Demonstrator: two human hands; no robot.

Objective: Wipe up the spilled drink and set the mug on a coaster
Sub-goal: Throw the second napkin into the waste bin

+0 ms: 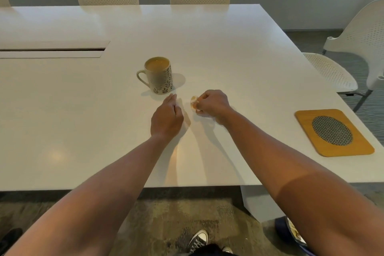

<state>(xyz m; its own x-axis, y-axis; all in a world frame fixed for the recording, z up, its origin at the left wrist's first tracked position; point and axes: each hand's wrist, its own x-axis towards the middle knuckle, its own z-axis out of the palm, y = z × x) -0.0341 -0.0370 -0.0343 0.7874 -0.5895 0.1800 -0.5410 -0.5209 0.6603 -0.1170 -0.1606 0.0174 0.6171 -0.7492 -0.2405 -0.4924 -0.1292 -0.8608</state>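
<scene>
You have no readable text, label, brand, number or sign anywhere in this view. The mug (pixel 158 75) near the table's middle carries only a leaf pattern, no words. The coaster (pixel 334 132) at the near right edge shows plain wood and a mesh oval, unmarked. The sneaker (pixel 198 239) at the bottom edge has nothing you can read on it.

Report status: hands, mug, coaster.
Right hand shut on stained wad; left hand open, empty, near mug. Mug full, upright on table. Coaster far right, path unobstructed.
</scene>
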